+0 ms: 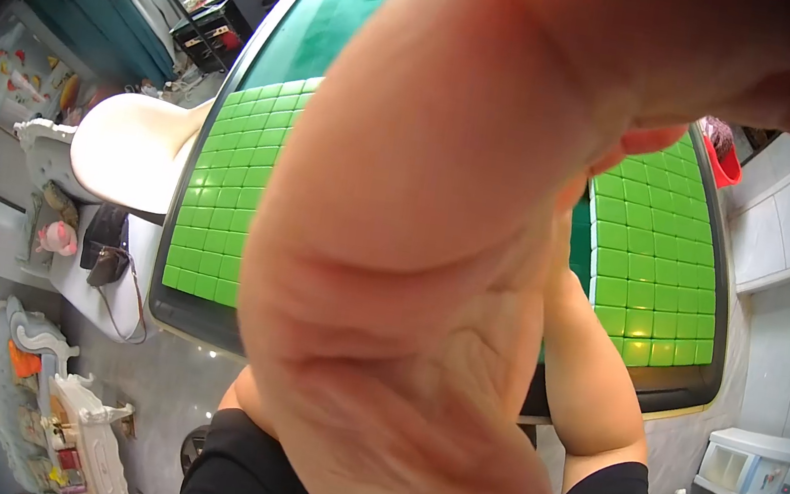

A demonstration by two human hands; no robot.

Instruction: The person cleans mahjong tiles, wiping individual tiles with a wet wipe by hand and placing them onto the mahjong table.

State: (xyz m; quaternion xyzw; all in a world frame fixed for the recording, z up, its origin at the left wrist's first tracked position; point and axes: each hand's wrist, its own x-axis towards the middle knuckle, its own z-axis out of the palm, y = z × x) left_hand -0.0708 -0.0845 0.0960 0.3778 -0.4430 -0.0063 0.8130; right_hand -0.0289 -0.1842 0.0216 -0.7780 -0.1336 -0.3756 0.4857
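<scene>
A large hand, which looks like my right hand (450, 285), fills the middle of the head view, very close to the lens. Its palm faces me, and its fingers bend over toward the upper right with gaps between them. Nothing shows in its grasp, though some fingertips are cut off or shaded. Behind it, green mahjong tiles lie in tight rows on the table, one block at left (234, 174) and another at right (657, 254). A bare limb (589, 375) with a black garment edge overlaps the table's near right side. My left hand does not show.
The dark-rimmed table (194, 312) has a green top (319, 29). A cream chair (131, 149) stands at its left side, near a white seat with bags (108, 242). A red container (724, 167) is beyond the right edge. A white cabinet (757, 472) stands at lower right.
</scene>
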